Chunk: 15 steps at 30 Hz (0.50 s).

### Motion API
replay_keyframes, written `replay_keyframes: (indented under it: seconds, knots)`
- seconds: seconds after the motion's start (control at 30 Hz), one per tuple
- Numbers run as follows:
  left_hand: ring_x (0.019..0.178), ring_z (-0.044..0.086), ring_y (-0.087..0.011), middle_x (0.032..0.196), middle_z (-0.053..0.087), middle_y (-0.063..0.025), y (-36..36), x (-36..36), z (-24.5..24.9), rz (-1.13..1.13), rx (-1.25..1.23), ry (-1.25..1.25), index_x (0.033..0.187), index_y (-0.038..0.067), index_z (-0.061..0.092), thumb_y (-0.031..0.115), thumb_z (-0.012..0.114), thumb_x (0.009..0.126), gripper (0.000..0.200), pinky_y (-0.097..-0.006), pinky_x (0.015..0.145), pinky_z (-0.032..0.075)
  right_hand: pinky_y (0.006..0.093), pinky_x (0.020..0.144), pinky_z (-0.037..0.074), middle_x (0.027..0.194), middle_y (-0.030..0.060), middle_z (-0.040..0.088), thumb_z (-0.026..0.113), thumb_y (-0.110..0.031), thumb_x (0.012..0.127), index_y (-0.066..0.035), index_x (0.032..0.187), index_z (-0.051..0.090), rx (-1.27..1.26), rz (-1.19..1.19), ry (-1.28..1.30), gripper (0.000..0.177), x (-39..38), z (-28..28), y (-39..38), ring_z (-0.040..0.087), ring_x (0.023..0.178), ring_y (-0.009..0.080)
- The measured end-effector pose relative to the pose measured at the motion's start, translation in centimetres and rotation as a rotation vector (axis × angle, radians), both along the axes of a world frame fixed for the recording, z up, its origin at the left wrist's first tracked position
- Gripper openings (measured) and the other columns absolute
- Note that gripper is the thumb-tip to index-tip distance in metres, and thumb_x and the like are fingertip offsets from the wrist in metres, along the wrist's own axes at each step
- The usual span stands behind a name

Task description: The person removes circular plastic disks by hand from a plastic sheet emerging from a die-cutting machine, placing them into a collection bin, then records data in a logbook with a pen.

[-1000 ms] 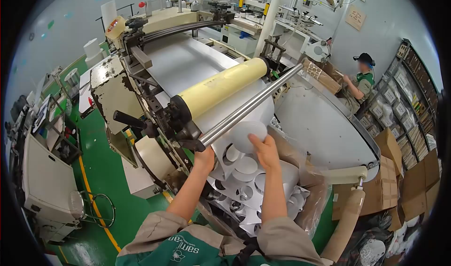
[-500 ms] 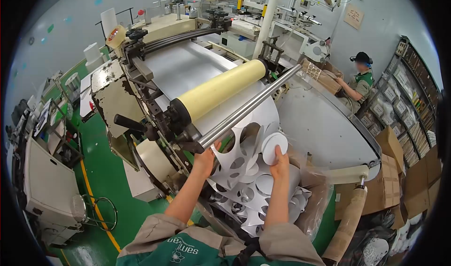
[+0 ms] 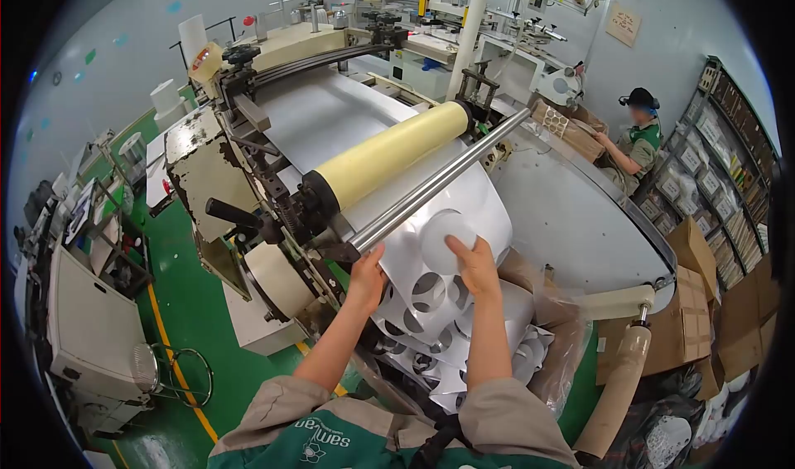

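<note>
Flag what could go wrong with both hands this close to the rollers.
1. The left hand sits right under the steel bar, beside the yellow roller. If these turn, fingers could get pinched.
2. The right hand has its fingers on a paper disc in the punched sheet. A hard pull may tear the sheet, and its edges could cut.

This is a factory floor for paper converting. A large web-fed machine fills the centre: a white paper web [image 3: 323, 113] runs under a yellow roller [image 3: 389, 158] and a steel bar [image 3: 439, 183], and comes out at 6 o'clock as a punched sheet [image 3: 414, 299] full of round holes. The green painted floor [image 3: 190, 303] with its yellow line [image 3: 166, 336] lies at 8 o'clock, more machines [image 3: 83, 320] stand at 9 o'clock, stock shelves [image 3: 729, 154] and cardboard boxes [image 3: 691, 258] at 3 o'clock, and a seated co-worker [image 3: 642, 142] at 2 o'clock.
</note>
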<state>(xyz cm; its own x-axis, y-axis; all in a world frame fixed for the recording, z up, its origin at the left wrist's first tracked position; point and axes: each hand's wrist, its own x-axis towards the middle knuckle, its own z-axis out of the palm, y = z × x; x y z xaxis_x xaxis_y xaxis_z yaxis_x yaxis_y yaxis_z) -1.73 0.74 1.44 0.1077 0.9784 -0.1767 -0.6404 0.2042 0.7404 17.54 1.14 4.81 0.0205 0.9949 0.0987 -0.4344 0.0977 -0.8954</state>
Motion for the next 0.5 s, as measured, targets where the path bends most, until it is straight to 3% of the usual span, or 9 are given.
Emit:
replay_keyframes:
  seconds: [0.2, 0.23, 0.3, 0.37, 0.43, 0.5]
  knots:
    - [0.099, 0.054, -0.0155, 0.108, 0.056, -0.0052, 0.9, 0.4, -2.1, 0.034, 0.057, -0.135, 0.110, 0.004, 0.050, 0.022, 0.051, 0.088, 0.028, -0.0304, 0.085, 0.042, 0.0280, 0.081, 0.042, 0.098, 0.0089, 0.059, 0.065, -0.015, 0.078, 0.002, 0.108, 0.053, 0.030, 0.116, -0.431, 0.037, -4.1, -0.4, 2.2, 0.055, 0.091, 0.0161]
    - [0.099, 0.054, -0.0156, 0.108, 0.056, -0.0054, 0.9, 0.3, -2.2, 0.037, 0.050, -0.153, 0.110, 0.004, 0.050, 0.022, 0.051, 0.088, 0.028, -0.0304, 0.085, 0.042, 0.0295, 0.084, 0.041, 0.100, 0.0087, 0.058, 0.064, -0.014, 0.078, 0.001, 0.110, 0.051, 0.017, 0.110, -0.408, 0.038, -4.1, -0.2, 1.6, 0.054, 0.092, 0.0172]
    - [0.103, 0.052, -0.0166, 0.113, 0.054, -0.0071, 0.1, 0.1, -1.3, 0.021, -0.021, -0.061, 0.112, 0.001, 0.049, 0.025, 0.053, 0.087, 0.035, -0.0285, 0.084, 0.042, 0.0305, 0.083, 0.043, 0.103, 0.0107, 0.057, 0.063, -0.012, 0.078, 0.001, 0.110, 0.051, 0.034, -0.060, -0.045, 0.036, -3.6, -3.9, 1.7, 0.053, 0.096, 0.0183]
    - [0.108, 0.050, -0.0185, 0.116, 0.052, -0.0101, -0.5, -0.2, 0.1, 0.032, 0.026, -0.068, 0.114, -0.001, 0.047, 0.023, 0.050, 0.089, 0.035, -0.0279, 0.087, 0.042, 0.0341, 0.089, 0.042, 0.112, 0.0115, 0.053, 0.059, -0.007, 0.080, 0.001, 0.117, 0.045, -0.076, -0.197, 0.308, 0.039, -1.5, -5.7, 1.0, 0.052, 0.101, 0.0207]
    - [0.116, 0.044, -0.0220, 0.125, 0.045, -0.0139, 0.5, -0.8, -0.7, 0.038, 0.048, -0.049, 0.122, -0.003, 0.039, 0.020, 0.047, 0.089, 0.041, -0.0326, 0.096, 0.038, 0.0362, 0.091, 0.041, 0.118, 0.0115, 0.048, 0.056, -0.006, 0.083, 0.000, 0.122, 0.040, -0.144, -0.338, 0.356, 0.043, 1.9, -9.4, 1.4, 0.050, 0.105, 0.0226]
    - [0.112, 0.046, -0.0200, 0.121, 0.045, -0.0087, 1.4, -1.0, -1.1, 0.064, 0.058, -0.086, 0.122, 0.002, 0.038, 0.020, 0.043, 0.091, 0.036, -0.0304, 0.095, 0.040, 0.0353, 0.090, 0.043, 0.113, 0.0072, 0.053, 0.060, -0.011, 0.082, -0.002, 0.118, 0.045, -0.163, -0.329, 0.603, 0.039, 3.6, -8.7, 0.3, 0.052, 0.103, 0.0198]
